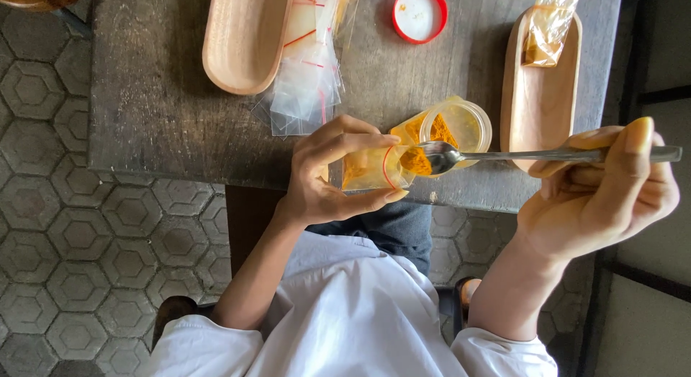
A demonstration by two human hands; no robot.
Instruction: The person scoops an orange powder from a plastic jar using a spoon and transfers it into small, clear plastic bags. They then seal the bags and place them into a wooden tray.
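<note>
My left hand (327, 172) holds a small clear bag (371, 168) with a red zip strip, its mouth held wide and orange-yellow powder inside. My right hand (601, 193) grips the handle of a metal spoon (504, 155). The spoon's bowl carries a heap of orange powder and sits at the mouth of the bag. Just behind the bag stands a clear plastic jar (457, 125) with the same powder in it, tilted toward me on the dark wooden table (158, 110).
A pile of empty clear zip bags (306, 82) lies partly in an oval wooden tray (241, 38) at the left. A red jar lid (419, 15) lies at the back. A second wooden tray (540, 96) at the right holds a filled powder bag (548, 24). Hexagon floor tiles (86, 240) show at the left.
</note>
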